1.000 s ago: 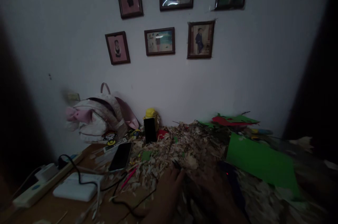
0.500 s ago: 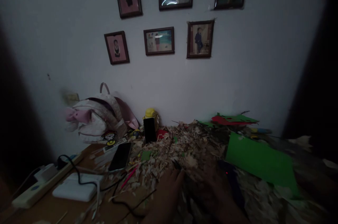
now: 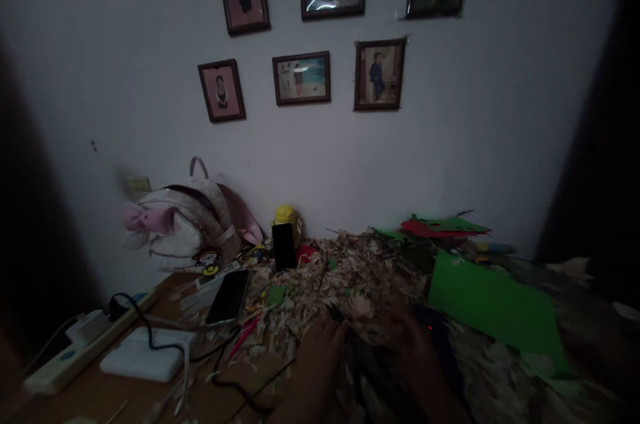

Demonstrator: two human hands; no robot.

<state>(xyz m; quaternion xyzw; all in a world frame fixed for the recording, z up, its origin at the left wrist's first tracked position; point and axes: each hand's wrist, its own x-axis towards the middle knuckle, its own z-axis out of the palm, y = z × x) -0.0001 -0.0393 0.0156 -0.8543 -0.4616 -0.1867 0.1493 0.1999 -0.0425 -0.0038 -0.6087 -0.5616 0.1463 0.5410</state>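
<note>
My left hand (image 3: 323, 347) is low at the centre, its fingers bent together beside a dark pointed object (image 3: 334, 311) at the fingertips; what they grip is too dark to make out. To its right, my right hand (image 3: 407, 337) is dim and blurred, so its fingers and anything in them cannot be made out. Pale scraps and shavings (image 3: 360, 267) lie around and beyond both hands. A dark blue object with a small red light (image 3: 440, 337) lies just right of my right hand.
On the left are a power strip (image 3: 55, 371), a white box-like device (image 3: 143, 354), black cables, a phone (image 3: 229, 297) and a backpack (image 3: 185, 224). An upright phone (image 3: 284, 246) leans on a yellow item (image 3: 285, 213). Green sheet (image 3: 495, 304) at right; framed pictures hang above.
My right hand has shifted slightly, its fingers now raised a little more and nearer the dark blue object. My left hand has stayed almost in place.
</note>
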